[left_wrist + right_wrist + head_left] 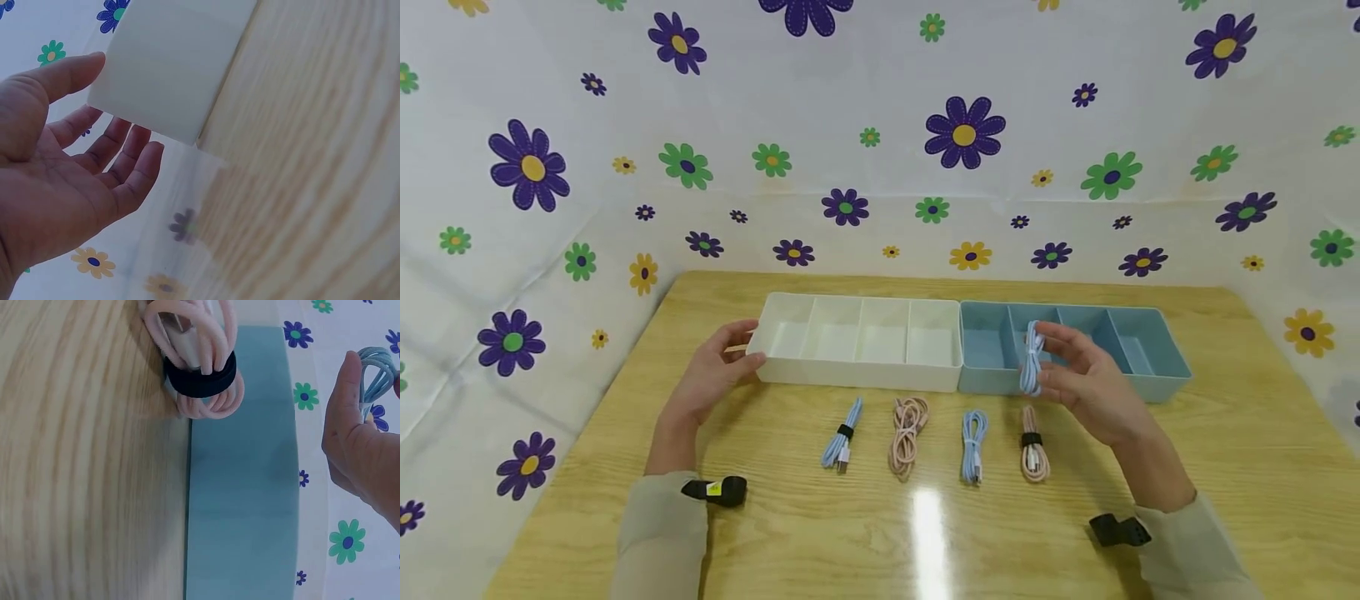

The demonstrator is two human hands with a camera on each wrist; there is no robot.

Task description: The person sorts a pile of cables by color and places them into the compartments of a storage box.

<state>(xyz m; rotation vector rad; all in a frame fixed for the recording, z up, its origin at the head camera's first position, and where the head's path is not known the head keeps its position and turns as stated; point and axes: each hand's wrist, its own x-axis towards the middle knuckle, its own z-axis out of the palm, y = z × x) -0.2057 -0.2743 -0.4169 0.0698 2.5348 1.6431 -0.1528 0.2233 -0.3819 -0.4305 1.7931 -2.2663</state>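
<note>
My right hand (1093,392) pinches a coiled light blue cable (1032,358) between thumb and fingers, above the front of the blue divided box (1075,385). In the right wrist view that cable (377,372) shows at the fingertips. At the left end of the white divided box (857,372), my left hand (711,372) rests its thumb and fingertips against the box. The left wrist view shows those fingers relaxed beside the white wall (169,69). On the table before the boxes lies a pink cable with a black strap (1032,446), nearest below my right hand.
Left of that pink cable lie a coiled blue cable (973,446), a loosely looped pink cable (907,435) and a blue cable with a black strap (844,435). Both boxes stand end to end on the wooden table (820,533). A flowered cloth (865,100) hangs behind.
</note>
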